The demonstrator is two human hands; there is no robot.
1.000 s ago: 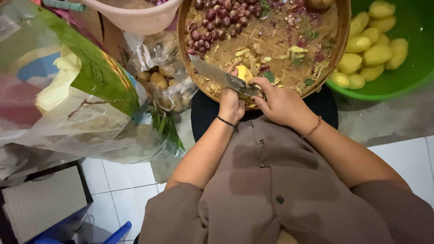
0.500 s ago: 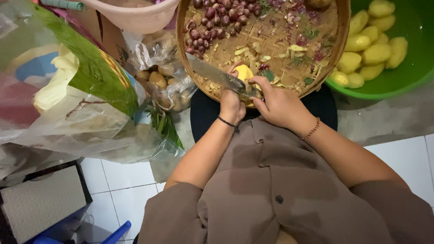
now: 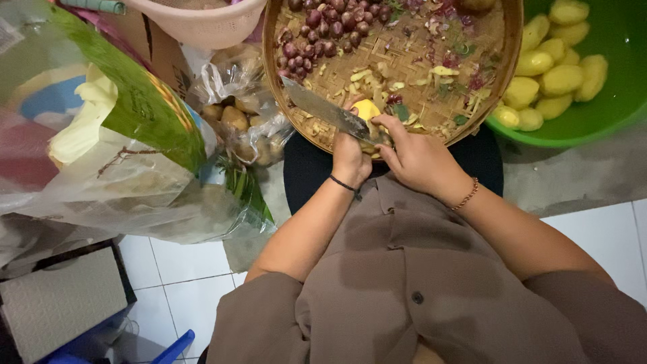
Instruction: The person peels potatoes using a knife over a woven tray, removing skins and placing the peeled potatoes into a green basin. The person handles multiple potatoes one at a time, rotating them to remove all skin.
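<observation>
Head view: knife (image 3: 327, 112) blade points upper-left, held diagonally against potato (image 3: 367, 109).

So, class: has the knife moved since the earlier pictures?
No, hardly: the knife still lies with its tip near the left rim of the woven tray.

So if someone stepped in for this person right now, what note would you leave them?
Left hand: gripping the knife, blade pointing up and left over the woven tray.
Right hand: holding a yellow potato against the blade.
Done: a batch of peeled potatoes lies in the green basin on the right; peelings litter the tray beside a heap of shallots.
Left: the potato in hand looks only partly peeled; unpeeled ones sit in the clear bag on the left.
</observation>
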